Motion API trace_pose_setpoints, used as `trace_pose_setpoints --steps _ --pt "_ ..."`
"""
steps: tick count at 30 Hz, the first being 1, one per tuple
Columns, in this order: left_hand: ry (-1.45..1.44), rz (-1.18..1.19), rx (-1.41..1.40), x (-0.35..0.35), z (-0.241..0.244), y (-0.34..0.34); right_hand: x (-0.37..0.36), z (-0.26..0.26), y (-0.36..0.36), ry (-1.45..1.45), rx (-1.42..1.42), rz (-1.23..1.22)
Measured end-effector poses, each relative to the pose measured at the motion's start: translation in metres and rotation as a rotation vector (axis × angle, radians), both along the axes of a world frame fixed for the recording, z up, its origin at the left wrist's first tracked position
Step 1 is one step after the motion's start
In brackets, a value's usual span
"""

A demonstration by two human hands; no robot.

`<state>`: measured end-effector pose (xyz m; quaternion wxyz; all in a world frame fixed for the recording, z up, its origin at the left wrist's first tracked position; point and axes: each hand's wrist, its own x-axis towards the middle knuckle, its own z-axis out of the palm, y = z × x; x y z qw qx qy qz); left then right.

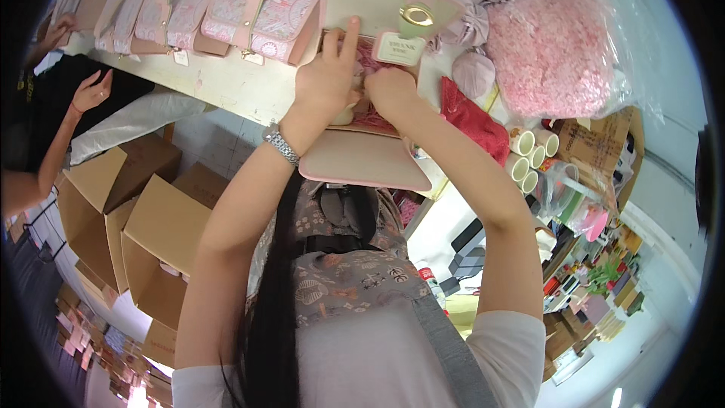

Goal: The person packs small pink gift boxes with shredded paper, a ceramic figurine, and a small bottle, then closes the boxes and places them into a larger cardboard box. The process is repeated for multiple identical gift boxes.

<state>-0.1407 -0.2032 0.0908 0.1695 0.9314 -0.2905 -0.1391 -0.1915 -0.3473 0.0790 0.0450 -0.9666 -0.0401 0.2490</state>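
Observation:
An open gift box with a cream inner lid (368,3) and pink trim lies before me at the table edge. Its front flap (362,158) hangs down toward my body. Pink shredded paper (376,110) fills the inside. My left hand (328,76) is over the box's left part, index finger extended against the raised lid. Below it, a small pale item (342,118) partly shows. Curled into the box, my right hand (391,90) hides its own fingertips, so any hold is unseen. A printed tag (401,49) hangs by the gold oval clasp (418,15) just beyond it.
Patterned pink gift boxes (263,11) line the table's left. To the right are a bag of pink paper shreds (558,48), a red cloth (473,119), paper cups (521,141) and mauve pouches (474,75). Open cartons (164,226) stand below left. Another person's hand (92,90) is at far left.

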Motion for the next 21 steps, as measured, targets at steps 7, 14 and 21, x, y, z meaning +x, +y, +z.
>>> trace_pose_setpoints --steps 7,14,21 --pt "-0.007 0.009 -0.074 -0.003 -0.002 0.006 0.003 -0.028 0.012 0.048 -0.196 0.009" --pt "-0.06 -0.013 -0.045 -0.005 -0.005 0.007 -0.021 -0.037 0.006 -0.074 -0.206 0.167" --pt "-0.116 -0.045 -0.083 -0.008 -0.005 0.011 0.007 0.016 0.0 -0.16 -0.084 0.042"
